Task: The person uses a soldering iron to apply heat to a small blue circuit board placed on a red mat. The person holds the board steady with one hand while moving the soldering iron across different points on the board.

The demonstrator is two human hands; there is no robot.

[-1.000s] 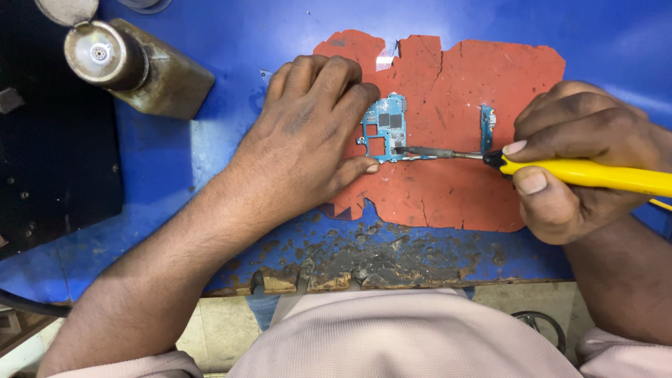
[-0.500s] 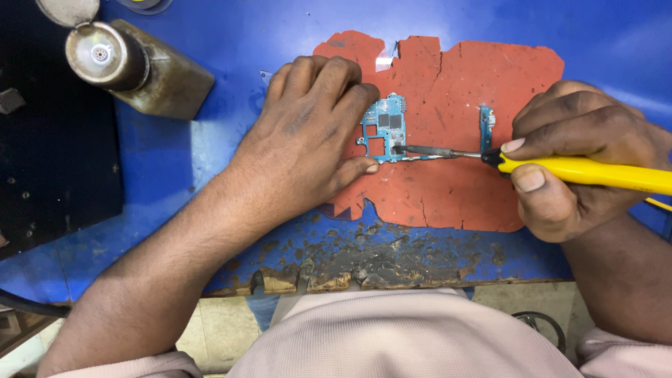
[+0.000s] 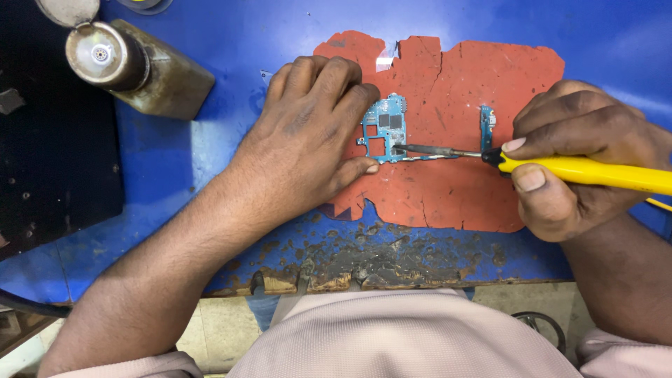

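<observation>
— From the head view, what containers were there?

— One brass-coloured bottle [image 3: 136, 66] stood well to the left of the red mat [image 3: 448, 189], its lid open. What it held could not be told.

— And the circuit board [image 3: 383, 129]?

— Small, blue-green, with dark chips and a square cut-out. It lay on the mat's upper left part. A second, narrow board strip [image 3: 486, 126] lay on the mat to its right, apart from it.

— The hands?

— The left hand [image 3: 308, 140] lay flat over the mat's left edge, fingers together, fingertips and thumb pinning the board. The right hand [image 3: 574, 161], at the mat's right edge, had its fingers clamped around one yellow-handled soldering iron [image 3: 588, 170], whose metal tip touched the board.

— Counts?

— One bottle, one mat, two boards, one iron.
</observation>
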